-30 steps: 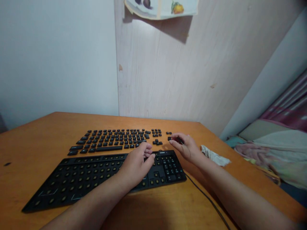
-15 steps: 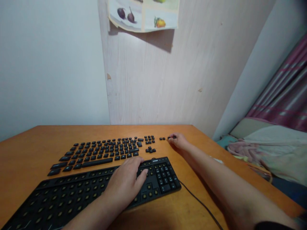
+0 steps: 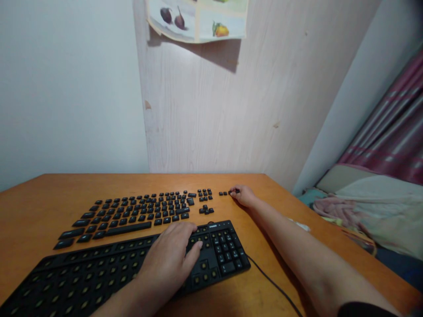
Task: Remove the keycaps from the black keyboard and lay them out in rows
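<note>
Illumination: moderate, diffuse, from above. Poster [image 3: 198, 22] at 12 o'clock casts soft-edged shadow beneath. Desk [image 3: 264, 304] shaded at 6 o'clock. Frame corner at 2 o'clock darkened. Wide-angle stretching at edges. Keycaps [image 3: 142, 218] soft, legends illegible. Bedding [image 3: 366, 202] slightly blurred.

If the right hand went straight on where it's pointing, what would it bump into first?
Probably the small black keycap right by the right hand; beyond it, to the left, come two more keycaps. Depth is hard to judge, though.
</note>
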### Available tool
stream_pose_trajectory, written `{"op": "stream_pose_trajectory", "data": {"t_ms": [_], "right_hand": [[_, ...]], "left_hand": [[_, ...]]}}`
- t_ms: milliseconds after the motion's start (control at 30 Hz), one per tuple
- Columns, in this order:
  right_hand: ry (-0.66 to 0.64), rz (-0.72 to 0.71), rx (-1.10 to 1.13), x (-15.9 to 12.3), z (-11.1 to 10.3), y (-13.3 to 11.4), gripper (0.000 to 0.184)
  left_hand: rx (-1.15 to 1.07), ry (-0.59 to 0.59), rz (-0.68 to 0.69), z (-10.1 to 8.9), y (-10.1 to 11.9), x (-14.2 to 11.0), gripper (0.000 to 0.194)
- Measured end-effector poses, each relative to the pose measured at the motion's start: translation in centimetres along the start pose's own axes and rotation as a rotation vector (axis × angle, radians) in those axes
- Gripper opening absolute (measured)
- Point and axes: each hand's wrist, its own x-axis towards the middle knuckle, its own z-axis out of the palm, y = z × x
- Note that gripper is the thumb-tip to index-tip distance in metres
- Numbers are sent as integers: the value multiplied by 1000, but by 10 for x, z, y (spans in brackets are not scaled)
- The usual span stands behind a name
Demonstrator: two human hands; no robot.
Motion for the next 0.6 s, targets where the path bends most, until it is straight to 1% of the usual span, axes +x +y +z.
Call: {"op": "stream_pose_trajectory", "data": {"t_ms": [167,600], "right_hand": [[-13,-25,-39,0,-1,0,17],[-31,-59,-74,0,-3,0,19]], "left_hand": [[9,-8,-3,0,0,-1,27],[20,0,-2,-1,1,-1,25]]}}
